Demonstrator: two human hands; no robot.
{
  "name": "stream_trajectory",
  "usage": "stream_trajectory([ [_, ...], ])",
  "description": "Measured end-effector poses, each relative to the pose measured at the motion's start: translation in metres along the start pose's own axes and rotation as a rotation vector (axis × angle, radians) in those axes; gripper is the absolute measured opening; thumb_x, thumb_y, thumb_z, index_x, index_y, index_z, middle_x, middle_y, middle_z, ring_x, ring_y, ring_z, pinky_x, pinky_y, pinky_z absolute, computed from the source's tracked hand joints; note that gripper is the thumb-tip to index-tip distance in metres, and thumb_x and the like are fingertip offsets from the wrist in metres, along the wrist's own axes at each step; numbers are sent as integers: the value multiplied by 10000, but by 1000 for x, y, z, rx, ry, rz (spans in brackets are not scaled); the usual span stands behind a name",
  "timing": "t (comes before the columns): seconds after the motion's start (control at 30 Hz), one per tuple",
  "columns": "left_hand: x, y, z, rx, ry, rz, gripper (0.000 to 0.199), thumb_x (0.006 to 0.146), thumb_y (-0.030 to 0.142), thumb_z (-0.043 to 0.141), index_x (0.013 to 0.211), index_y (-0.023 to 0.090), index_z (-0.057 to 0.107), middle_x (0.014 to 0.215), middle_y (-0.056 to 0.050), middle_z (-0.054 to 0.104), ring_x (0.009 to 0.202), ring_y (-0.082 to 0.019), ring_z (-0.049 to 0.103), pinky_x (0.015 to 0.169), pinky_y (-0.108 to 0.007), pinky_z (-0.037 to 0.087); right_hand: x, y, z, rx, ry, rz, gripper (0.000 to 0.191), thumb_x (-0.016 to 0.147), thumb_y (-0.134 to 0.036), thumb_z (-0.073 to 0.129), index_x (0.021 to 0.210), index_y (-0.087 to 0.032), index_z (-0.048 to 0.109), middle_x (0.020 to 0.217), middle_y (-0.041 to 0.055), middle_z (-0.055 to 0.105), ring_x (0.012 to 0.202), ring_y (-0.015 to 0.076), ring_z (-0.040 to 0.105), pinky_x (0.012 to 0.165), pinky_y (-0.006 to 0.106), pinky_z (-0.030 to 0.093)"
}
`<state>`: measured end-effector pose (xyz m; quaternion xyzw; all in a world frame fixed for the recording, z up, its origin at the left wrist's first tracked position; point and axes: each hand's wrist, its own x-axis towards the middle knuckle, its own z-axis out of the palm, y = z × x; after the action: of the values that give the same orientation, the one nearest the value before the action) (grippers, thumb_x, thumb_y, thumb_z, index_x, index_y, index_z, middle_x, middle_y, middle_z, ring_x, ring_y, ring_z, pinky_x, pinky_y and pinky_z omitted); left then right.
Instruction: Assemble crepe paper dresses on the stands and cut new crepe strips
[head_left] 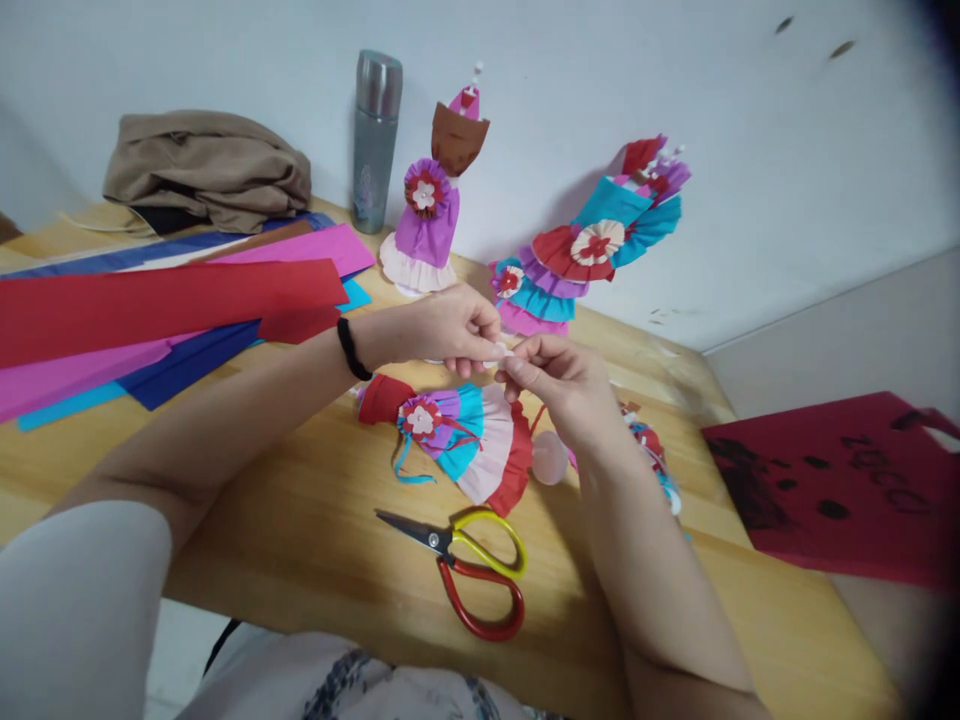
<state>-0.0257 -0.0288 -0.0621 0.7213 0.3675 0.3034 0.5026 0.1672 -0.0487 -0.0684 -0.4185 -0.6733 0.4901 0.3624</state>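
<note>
My left hand (459,330) and my right hand (559,378) meet above the table, fingertips pinching a small whitish translucent piece (501,352) between them. Its exact shape is too small to tell. Just below my hands lies a paper dress (469,430) with a red top, a flower and bands of purple, blue, pink and red. A round pale disc (550,458) rests beside its hem, under my right wrist. Scissors (442,540) with one yellow and one red handle lie nearer to me, blades parted and pointing left.
Coloured paper strips (165,305) spread across the left, before a brown cloth (210,165). A grey bottle (376,140), a purple paper figure (427,225) and a layered paper figure (592,240) stand by the wall. A red bag (840,480) is at the right edge.
</note>
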Motion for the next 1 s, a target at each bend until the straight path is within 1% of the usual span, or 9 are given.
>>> stream_trajectory([
  [0.2,-2,-4,1,-14,-49,72,180,827,174,621,656,120,624,596,-14,646,526,-92,605,507,-179,471,2,2,-2,8,61,-22,268,708,-409,770,671,-194,615,549,-17,600,473,114,543,484,244,416],
  [0.3,-3,1,1,-65,-11,83,164,841,207,622,701,122,630,591,-15,644,540,-96,616,524,-183,489,4,-2,-7,8,87,-55,236,719,-383,761,668,-193,630,600,-11,625,495,110,561,516,250,446],
  [0.37,1,8,0,-84,27,74,136,845,185,620,727,117,628,584,-5,635,540,-87,614,531,-175,493,7,-4,-13,1,104,-76,228,732,-382,754,666,-195,640,632,-3,648,498,105,562,521,250,450],
  [0.5,26,27,-2,-86,85,69,149,835,91,618,687,104,612,533,23,587,502,-61,582,498,-143,456,18,-8,-32,3,201,-136,245,738,-411,751,673,-201,643,645,0,664,492,101,557,524,254,464],
  [0.6,50,37,-2,-159,176,75,170,855,72,612,689,102,594,523,25,586,474,-58,574,476,-144,441,28,-11,-47,26,309,-172,272,735,-461,744,798,-204,682,692,6,686,533,111,584,550,261,488],
  [0.7,68,38,1,-236,216,89,169,875,91,620,710,103,587,531,18,601,459,-60,568,476,-156,451,39,-15,-56,30,349,-135,346,676,-472,777,874,-202,689,712,12,696,555,122,593,560,274,506],
  [0.8,77,36,5,-253,211,71,198,886,105,620,693,110,577,519,15,598,454,-64,563,472,-160,452,48,-15,-60,9,370,-104,325,607,-431,816,777,-197,668,645,0,670,524,115,568,543,269,499],
  [0.9,82,33,8,-240,200,61,201,893,106,607,694,114,580,535,8,608,468,-70,568,469,-161,450,54,-9,-62,6,375,-104,293,613,-425,805,669,-193,636,589,-7,637,504,105,549,527,255,480],
  [1.0,86,29,7,-242,198,54,179,889,105,607,711,112,590,535,10,604,480,-75,574,485,-168,459,56,-3,-64,63,352,-105,309,607,-437,806,645,-190,624,584,-10,633,495,99,538,521,248,473],
])
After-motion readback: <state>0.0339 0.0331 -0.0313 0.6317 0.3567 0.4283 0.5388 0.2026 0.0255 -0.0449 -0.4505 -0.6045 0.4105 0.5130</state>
